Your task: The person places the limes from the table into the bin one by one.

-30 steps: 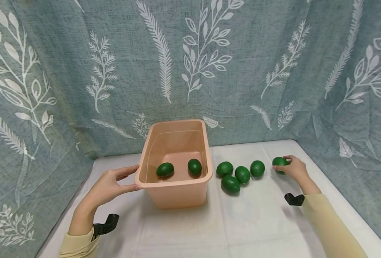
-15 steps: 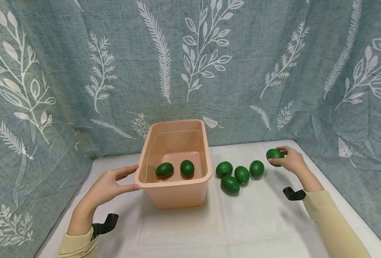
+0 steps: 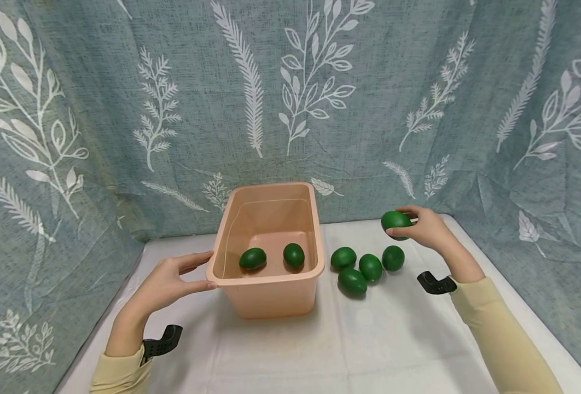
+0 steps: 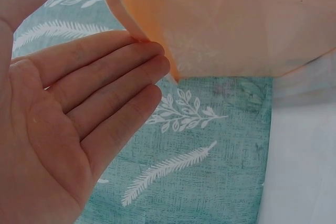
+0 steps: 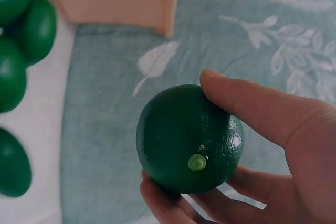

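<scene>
My right hand [image 3: 424,227] holds a dark green avocado [image 3: 394,224] above the table, right of the bin. Its thumb lies on one side and its fingers curl under the other; a pale green stem nub shows on the avocado [image 5: 191,140] in the right wrist view. My left hand [image 3: 167,282] touches the left rim near the front corner of a peach plastic bin [image 3: 276,300]. In the left wrist view, that hand's fingers [image 4: 113,74] are straight against the bin's edge. Two avocados, one at left [image 3: 253,259] and one at right [image 3: 294,256], lie inside the bin.
Several more avocados lie on the white-covered table [image 3: 290,355] right of the bin: a close group [image 3: 352,282] and one slightly apart [image 3: 393,258]. A teal leaf-patterned curtain [image 3: 197,109] hangs behind and at both sides.
My right hand has lifted the avocado off the table and carried it left, towards the bin. An avocado inside the bin shifted slightly left, then back right. The left hand stays at the rim.
</scene>
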`<state>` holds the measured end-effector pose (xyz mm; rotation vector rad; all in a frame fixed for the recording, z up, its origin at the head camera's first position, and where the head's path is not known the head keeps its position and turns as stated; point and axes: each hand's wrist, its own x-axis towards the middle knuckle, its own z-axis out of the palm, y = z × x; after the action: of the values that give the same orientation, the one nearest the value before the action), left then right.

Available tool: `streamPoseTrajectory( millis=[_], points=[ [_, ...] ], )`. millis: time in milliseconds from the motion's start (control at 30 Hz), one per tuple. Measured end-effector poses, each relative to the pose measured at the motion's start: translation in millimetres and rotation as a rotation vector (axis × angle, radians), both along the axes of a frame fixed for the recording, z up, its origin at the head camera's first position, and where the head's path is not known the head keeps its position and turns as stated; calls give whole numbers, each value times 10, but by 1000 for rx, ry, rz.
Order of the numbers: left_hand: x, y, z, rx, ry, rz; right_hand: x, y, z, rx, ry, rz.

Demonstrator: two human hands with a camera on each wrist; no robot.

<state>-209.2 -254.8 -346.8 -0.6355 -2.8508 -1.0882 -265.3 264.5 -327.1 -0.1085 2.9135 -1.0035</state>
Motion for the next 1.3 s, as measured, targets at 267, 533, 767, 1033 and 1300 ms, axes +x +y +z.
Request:
streamPoseTrajectory(
  millis=[267,533,767,1033,1300],
  points=[
    [2,-1,0,-5,7,1,-46,-258,255,2,21,74],
    [-2,-6,-1,-12,7,1,-84,-583,503,6,35,142],
    [-10,-11,6,-9,5,-1,-149,-911,642,-11,44,228],
    [-12,-14,9,-3,-1,-5,-224,-1315,711,9,56,319],
    [-15,-17,7,6,-18,-7,-272,-1730,647,-10,0,387]
  ],
)
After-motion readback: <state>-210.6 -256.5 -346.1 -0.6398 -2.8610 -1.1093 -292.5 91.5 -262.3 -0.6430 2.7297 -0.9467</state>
